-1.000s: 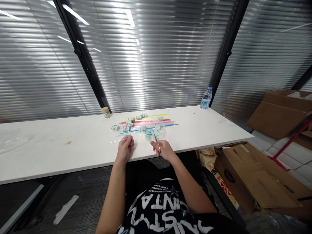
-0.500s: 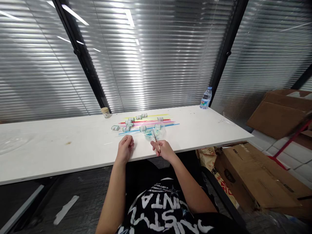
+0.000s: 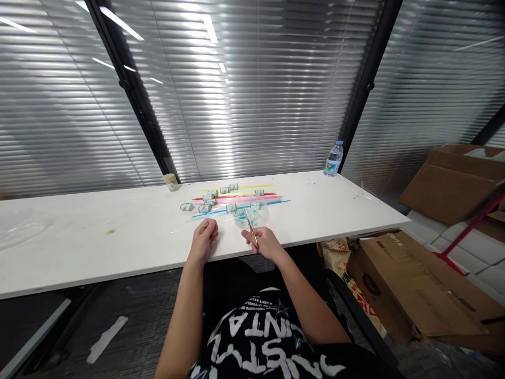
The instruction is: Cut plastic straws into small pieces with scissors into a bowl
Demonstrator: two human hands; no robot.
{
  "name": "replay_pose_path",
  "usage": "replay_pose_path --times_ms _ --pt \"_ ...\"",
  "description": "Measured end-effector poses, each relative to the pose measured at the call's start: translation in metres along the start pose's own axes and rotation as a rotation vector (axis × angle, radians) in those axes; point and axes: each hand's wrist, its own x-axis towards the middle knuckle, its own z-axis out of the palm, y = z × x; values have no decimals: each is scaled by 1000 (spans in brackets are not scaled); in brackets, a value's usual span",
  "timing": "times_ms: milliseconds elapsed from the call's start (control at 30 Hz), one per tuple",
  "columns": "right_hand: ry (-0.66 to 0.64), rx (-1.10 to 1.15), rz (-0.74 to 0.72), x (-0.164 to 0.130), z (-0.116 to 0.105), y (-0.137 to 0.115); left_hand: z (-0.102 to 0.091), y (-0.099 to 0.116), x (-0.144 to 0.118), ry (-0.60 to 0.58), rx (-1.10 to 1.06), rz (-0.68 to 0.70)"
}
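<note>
Right hand grips small scissors, blades angled up and away over a clear dish. Left hand pinches a clear straw flat on the table, near the coloured straws, steadying it beside the blades.

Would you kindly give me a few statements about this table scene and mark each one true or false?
1. The right hand holds thin scissors. True.
2. The water bottle lies on the floor. False: it stands upright on the white table, at the far right.
3. The coloured straws lie flat on the table beyond the hands. True.
4. The left hand grips the small jar. False: the jar stands apart at the table's far edge; the left hand pinches a clear straw.
</note>
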Motion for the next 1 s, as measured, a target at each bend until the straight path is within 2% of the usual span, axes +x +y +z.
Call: replay_pose_path --times_ms 1000 --pt "22 27 -18 1 1 2 0 0 0 -1 37 0"
